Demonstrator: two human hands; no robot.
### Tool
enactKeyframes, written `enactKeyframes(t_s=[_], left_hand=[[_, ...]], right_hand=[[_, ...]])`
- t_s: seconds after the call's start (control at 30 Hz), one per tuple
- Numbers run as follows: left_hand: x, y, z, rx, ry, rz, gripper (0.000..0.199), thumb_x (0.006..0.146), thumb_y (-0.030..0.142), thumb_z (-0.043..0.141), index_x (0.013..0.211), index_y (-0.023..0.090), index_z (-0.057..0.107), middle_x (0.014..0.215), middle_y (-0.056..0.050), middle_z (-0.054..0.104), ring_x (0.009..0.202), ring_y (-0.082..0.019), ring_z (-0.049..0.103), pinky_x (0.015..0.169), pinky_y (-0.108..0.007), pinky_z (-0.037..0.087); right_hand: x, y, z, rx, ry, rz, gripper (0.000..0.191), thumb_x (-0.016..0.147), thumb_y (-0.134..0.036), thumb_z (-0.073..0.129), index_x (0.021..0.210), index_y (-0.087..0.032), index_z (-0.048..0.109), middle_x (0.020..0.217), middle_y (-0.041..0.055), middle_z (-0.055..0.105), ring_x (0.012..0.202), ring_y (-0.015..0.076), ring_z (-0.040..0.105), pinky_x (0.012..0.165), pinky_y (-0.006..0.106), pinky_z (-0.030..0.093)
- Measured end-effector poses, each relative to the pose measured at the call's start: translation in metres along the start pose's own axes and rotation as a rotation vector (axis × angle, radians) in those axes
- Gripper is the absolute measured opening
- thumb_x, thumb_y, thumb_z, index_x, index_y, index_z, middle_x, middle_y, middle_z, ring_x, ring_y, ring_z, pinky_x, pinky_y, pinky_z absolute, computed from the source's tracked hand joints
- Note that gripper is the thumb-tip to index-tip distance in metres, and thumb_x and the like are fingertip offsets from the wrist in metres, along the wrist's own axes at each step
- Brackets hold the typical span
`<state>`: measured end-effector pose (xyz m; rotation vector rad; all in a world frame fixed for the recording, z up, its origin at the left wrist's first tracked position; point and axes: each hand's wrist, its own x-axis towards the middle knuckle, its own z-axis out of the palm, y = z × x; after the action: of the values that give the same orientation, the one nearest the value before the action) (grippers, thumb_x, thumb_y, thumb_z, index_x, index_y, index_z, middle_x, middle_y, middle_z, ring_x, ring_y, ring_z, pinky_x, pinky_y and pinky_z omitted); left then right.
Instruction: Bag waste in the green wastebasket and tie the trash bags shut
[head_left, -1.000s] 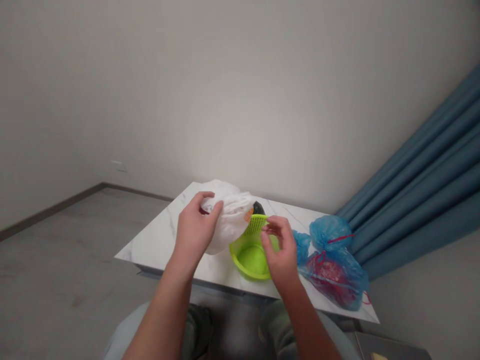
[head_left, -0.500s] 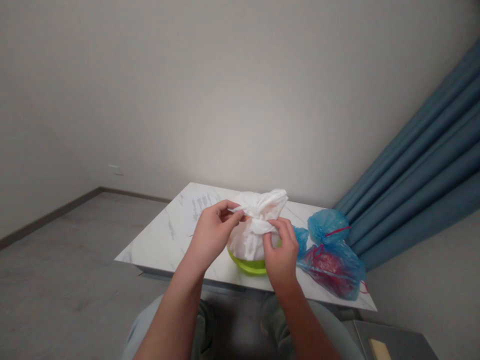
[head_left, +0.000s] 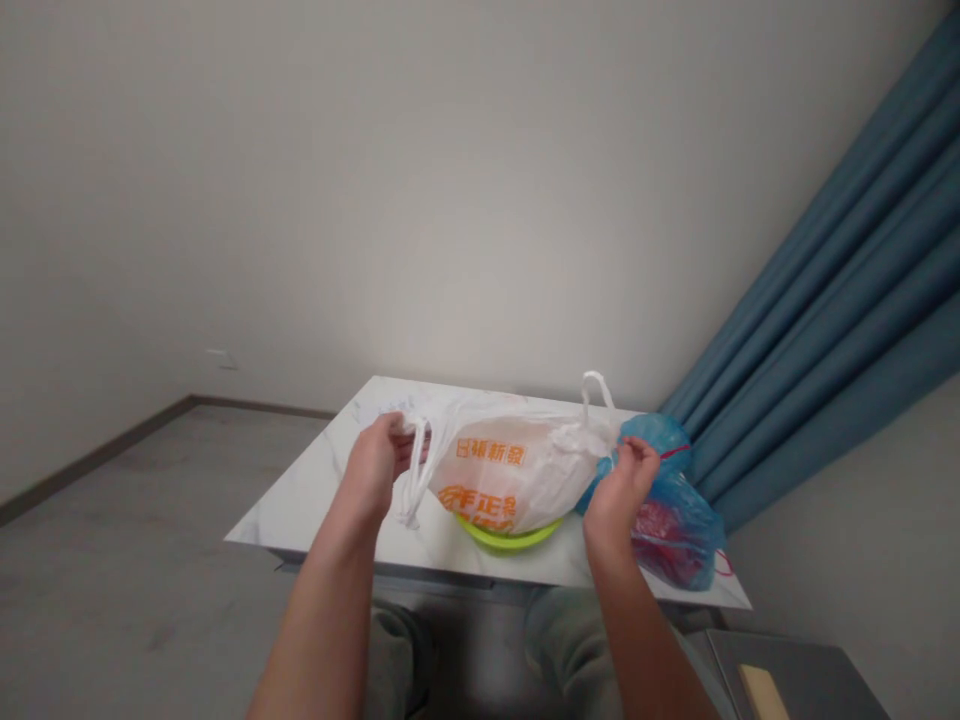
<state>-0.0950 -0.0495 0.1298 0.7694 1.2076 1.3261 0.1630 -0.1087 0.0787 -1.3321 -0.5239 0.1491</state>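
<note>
A white plastic bag [head_left: 517, 470] with orange printed characters is spread wide over a lime green bowl [head_left: 511, 540], whose front rim shows below it. My left hand [head_left: 379, 455] grips the bag's left end, where white handle loops dangle. At the bag's right end my right hand [head_left: 622, 487] has its thumb and fingers pinched together on the white plastic. Another handle loop stands up near that end. What lies inside the bag is hidden.
Blue translucent bags [head_left: 694, 510], one with red contents, sit at the right of the white marble-patterned table [head_left: 300, 500]. A blue curtain [head_left: 817, 290] hangs behind them. A dark cabinet [head_left: 795, 670] with a pale yellow block stands at lower right.
Both hands have moved apart, left and right. The gathered top of the white bag is now loosened and stretched sideways, and its orange print and handle loops show.
</note>
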Motion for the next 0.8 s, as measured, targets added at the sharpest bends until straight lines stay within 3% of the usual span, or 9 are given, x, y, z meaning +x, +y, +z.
enactKeyframes(t_s=[0.07, 0.13, 0.23, 0.33, 0.47, 0.6, 0.7, 0.8], left_hand=[[-0.008, -0.001, 0.008, 0.005, -0.113, -0.019, 0.028, 0.074, 0.043, 0.06, 0.081, 0.017, 0.057, 0.068, -0.005, 0.066, 0.062, -0.019, 0.065, 0.058, -0.029, 0.053], [-0.018, -0.002, 0.017, 0.051, -0.244, 0.041, 0.029, 0.072, 0.042, 0.069, 0.078, 0.017, 0.055, 0.072, -0.003, 0.066, 0.066, -0.016, 0.065, 0.063, -0.026, 0.053], [-0.031, -0.004, 0.027, 0.076, -0.359, 0.116, 0.037, 0.068, 0.031, 0.077, 0.069, 0.019, 0.042, 0.062, 0.005, 0.054, 0.057, -0.009, 0.057, 0.055, -0.017, 0.046], [-0.036, -0.003, 0.031, -0.078, -0.448, 0.027, 0.036, 0.068, 0.021, 0.075, 0.075, 0.021, 0.04, 0.06, 0.009, 0.048, 0.049, -0.006, 0.051, 0.046, -0.014, 0.041], [-0.032, 0.004, 0.026, -0.307, -0.527, -0.169, 0.031, 0.073, 0.014, 0.07, 0.094, 0.022, 0.049, 0.059, 0.01, 0.042, 0.041, -0.001, 0.041, 0.037, -0.006, 0.032], [-0.024, 0.009, 0.018, -0.448, -0.542, -0.316, 0.023, 0.08, 0.012, 0.061, 0.101, 0.019, 0.055, 0.068, 0.004, 0.053, 0.047, -0.002, 0.05, 0.043, -0.006, 0.043], [-0.019, 0.009, 0.011, -0.38, -0.507, -0.226, 0.033, 0.075, 0.013, 0.059, 0.108, 0.014, 0.058, 0.088, -0.007, 0.065, 0.066, -0.01, 0.064, 0.059, -0.017, 0.056], [-0.017, 0.006, 0.002, -0.099, -0.476, 0.056, 0.055, 0.065, 0.013, 0.061, 0.12, 0.014, 0.056, 0.11, -0.011, 0.064, 0.091, -0.02, 0.067, 0.08, -0.031, 0.058]], right_hand=[[-0.016, -0.012, 0.002, -0.041, -0.048, -0.169, 0.038, 0.093, -0.043, 0.043, 0.122, -0.019, 0.049, 0.123, 0.0107, 0.053, 0.114, 0.0209, 0.052, 0.104, 0.04, 0.038], [-0.028, -0.018, 0.006, -0.119, -0.132, -0.248, 0.052, 0.091, -0.047, 0.049, 0.135, -0.019, 0.041, 0.136, 0.0146, 0.046, 0.124, 0.0243, 0.047, 0.108, 0.044, 0.035], [-0.031, -0.011, 0.012, -0.216, -0.177, -0.175, 0.078, 0.083, -0.053, 0.063, 0.145, -0.02, 0.03, 0.147, 0.0197, 0.033, 0.129, 0.0295, 0.044, 0.107, 0.049, 0.037], [-0.021, -0.001, 0.015, -0.25, -0.144, -0.118, 0.088, 0.077, -0.053, 0.069, 0.145, -0.018, 0.027, 0.148, 0.0226, 0.029, 0.13, 0.0317, 0.043, 0.106, 0.05, 0.039], [0.0, 0.007, 0.013, -0.202, -0.07, -0.078, 0.075, 0.077, -0.046, 0.066, 0.138, -0.017, 0.032, 0.144, 0.0218, 0.035, 0.128, 0.0288, 0.047, 0.104, 0.043, 0.043], [0.029, 0.026, 0.009, -0.092, 0.098, 0.069, 0.053, 0.076, -0.041, 0.059, 0.12, -0.016, 0.043, 0.128, 0.018, 0.05, 0.113, 0.024, 0.058, 0.096, 0.037, 0.049], [0.046, 0.045, 0.006, -0.007, 0.127, 0.166, 0.043, 0.071, -0.04, 0.057, 0.106, -0.018, 0.048, 0.108, 0.0106, 0.059, 0.098, 0.0216, 0.062, 0.084, 0.035, 0.052], [0.053, 0.057, 0.004, 0.125, 0.083, 0.229, 0.036, 0.067, -0.038, 0.056, 0.097, -0.022, 0.046, 0.09, 0.0032, 0.059, 0.083, 0.0181, 0.061, 0.073, 0.032, 0.052]])
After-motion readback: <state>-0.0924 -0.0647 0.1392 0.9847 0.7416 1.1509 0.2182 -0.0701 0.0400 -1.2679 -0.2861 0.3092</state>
